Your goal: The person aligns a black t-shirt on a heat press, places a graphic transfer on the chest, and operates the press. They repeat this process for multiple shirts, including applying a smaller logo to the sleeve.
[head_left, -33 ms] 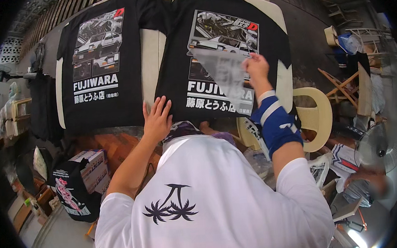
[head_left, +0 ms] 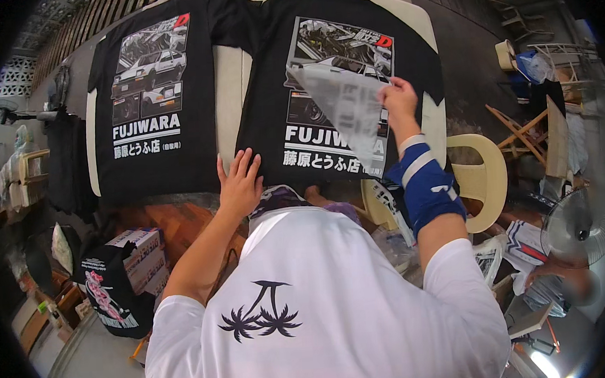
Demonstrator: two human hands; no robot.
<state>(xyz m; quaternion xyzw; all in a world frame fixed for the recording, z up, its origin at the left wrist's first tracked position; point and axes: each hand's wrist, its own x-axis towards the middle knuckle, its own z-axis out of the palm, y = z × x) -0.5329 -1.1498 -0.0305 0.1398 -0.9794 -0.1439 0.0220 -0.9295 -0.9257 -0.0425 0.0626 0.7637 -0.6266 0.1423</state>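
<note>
A black T-shirt lies flat before me, printed with a car picture and white lettering. A translucent transfer film is partly lifted from its print, folded back in a triangle over the lower part. At the film's right edge, the fingers of my right hand pinch it. A blue wrap with white bands covers that wrist. My left hand rests palm down with fingers spread, by the shirt's lower left edge. On the left lies a second black T-shirt with a matching print; neither hand touches it.
Both shirts lie on a cream table. A cream plastic chair stands beyond my right forearm, with a fan farther right. At the lower left are a printed carton and a black printed cloth.
My right hand has shifted slightly right with the film's edge, and the film's fold looks a little broader over the print. My left hand stays in place.
</note>
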